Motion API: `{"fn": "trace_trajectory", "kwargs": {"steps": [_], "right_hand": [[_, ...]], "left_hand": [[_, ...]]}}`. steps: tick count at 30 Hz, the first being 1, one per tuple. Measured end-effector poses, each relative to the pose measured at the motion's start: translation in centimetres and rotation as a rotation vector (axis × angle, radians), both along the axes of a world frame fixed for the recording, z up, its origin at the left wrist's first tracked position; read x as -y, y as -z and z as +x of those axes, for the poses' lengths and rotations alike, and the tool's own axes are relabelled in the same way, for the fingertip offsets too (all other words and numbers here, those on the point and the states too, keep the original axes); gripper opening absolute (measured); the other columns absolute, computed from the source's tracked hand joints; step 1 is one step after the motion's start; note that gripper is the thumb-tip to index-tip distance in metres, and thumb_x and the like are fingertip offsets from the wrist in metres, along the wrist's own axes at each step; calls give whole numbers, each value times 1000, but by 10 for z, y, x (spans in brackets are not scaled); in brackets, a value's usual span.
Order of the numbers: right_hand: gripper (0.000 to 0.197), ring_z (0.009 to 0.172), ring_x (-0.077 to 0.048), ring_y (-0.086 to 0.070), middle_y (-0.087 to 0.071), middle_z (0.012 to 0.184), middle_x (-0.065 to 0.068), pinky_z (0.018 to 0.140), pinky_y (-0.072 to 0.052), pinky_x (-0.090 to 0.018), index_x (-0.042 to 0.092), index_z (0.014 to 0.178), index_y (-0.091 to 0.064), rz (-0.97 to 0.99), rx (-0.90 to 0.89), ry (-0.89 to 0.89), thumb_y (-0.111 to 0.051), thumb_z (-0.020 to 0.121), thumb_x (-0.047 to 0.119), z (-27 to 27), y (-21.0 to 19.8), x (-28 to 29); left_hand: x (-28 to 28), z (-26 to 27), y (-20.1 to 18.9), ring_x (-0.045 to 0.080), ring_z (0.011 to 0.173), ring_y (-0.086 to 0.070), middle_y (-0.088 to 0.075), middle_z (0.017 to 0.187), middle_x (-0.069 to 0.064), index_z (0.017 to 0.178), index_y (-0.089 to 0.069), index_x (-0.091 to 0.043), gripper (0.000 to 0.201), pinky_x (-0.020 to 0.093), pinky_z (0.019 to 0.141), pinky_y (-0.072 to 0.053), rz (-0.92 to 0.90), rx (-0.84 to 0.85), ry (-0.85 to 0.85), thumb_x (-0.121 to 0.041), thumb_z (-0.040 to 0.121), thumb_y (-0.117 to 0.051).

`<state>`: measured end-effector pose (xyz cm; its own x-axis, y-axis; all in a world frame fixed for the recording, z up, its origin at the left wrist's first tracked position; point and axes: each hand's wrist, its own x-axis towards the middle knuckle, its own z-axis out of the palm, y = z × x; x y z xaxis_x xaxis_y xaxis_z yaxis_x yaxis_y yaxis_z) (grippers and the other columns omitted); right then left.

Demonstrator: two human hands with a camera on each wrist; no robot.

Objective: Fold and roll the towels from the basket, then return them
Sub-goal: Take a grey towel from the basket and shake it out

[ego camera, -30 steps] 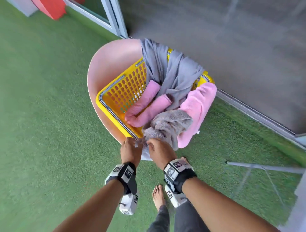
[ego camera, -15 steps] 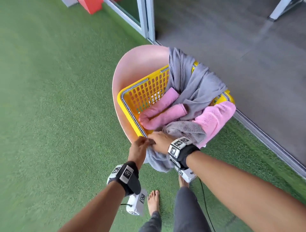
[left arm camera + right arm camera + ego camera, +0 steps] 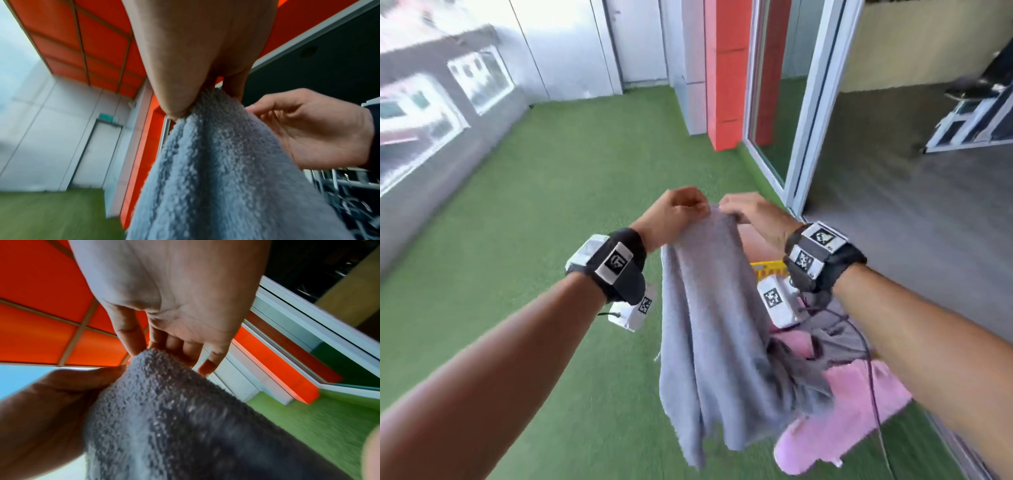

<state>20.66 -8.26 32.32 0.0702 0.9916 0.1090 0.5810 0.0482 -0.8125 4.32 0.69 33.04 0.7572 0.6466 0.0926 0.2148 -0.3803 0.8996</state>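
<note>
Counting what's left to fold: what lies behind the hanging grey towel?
Behind the grey towel show a strip of the yellow basket, another grey cloth and a pink towel. The rest of the basket is hidden.

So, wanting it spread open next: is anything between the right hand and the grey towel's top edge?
Nothing visible. The right hand touches the grey towel at its top edge, beside the left hand, which pinches it.
</note>
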Motion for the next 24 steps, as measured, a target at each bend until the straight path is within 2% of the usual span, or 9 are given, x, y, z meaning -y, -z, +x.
{"fn": "trace_trajectory", "kwargs": {"steps": [2,5,7,9,13,15,18,21,24], "right_hand": [[16,71,-9,-46,-51,73,-1,70,-33,-27,11,75,-61,95,-97,30,-55,90,13,-19,-40,-7],[3,77,-7,-56,-64,81,2,79,-40,-25,19,83,-67,226,-53,-12,-68,85,20,-61,-94,-20],[7,69,-1,-54,-62,80,1,70,-41,-16,11,88,-66,281,-44,-51,-70,85,15,-97,-125,-30],[21,63,-3,-48,-57,75,0,62,-37,-19,3,88,-63,312,-32,-75,-74,81,20,-136,-150,-41],[34,64,-15,-38,-45,70,-5,57,-25,-27,13,77,-59,288,-79,-164,-74,74,44,-210,-180,-53],[29,58,-15,-39,-45,70,-7,47,-26,-22,13,85,-60,203,-254,-218,-64,86,41,-239,-180,-57],[13,57,-10,-38,-44,69,0,44,-26,-19,13,90,-56,112,-405,-303,-57,93,26,-265,-158,-60],[8,69,-9,-58,-61,75,4,64,-45,-18,15,84,-60,88,-407,-355,-63,90,17,-273,-129,-59],[6,91,-10,-62,-68,92,-3,91,-44,-23,12,88,-65,195,-302,-331,-68,87,17,-291,-111,-61]], "left_hand": [[-2,-25,-45,15,71,-51,-57,78,5,83,-63,-9,7,26,66,-42,88,4,-26,-10,90,-60],[-3,-74,-103,15,64,-53,-59,71,4,79,-66,-9,15,23,59,-44,179,5,-55,-16,91,-61],[-5,-114,-134,15,62,-52,-58,70,6,80,-66,-4,16,22,57,-43,240,23,-81,-16,90,-63],[-6,-153,-159,17,65,-52,-58,72,10,82,-66,1,17,23,60,-42,305,56,-129,-15,87,-64],[-11,-230,-192,16,71,-56,-62,78,12,85,-68,4,14,26,67,-45,406,138,-229,-10,84,-65],[-15,-268,-200,13,71,-56,-64,74,7,80,-70,-3,7,24,68,-45,435,192,-313,-7,84,-65],[-27,-331,-193,8,67,-57,-66,65,-10,63,-72,-23,29,23,70,-47,430,311,-484,-3,83,-66],[-34,-375,-165,5,66,-57,-67,67,-11,67,-71,-26,26,24,70,-46,393,307,-616,-7,85,-66],[-26,-380,-123,-4,79,-60,-68,91,-7,95,-68,-19,13,22,83,-42,273,108,-454,-18,96,-55]]}}
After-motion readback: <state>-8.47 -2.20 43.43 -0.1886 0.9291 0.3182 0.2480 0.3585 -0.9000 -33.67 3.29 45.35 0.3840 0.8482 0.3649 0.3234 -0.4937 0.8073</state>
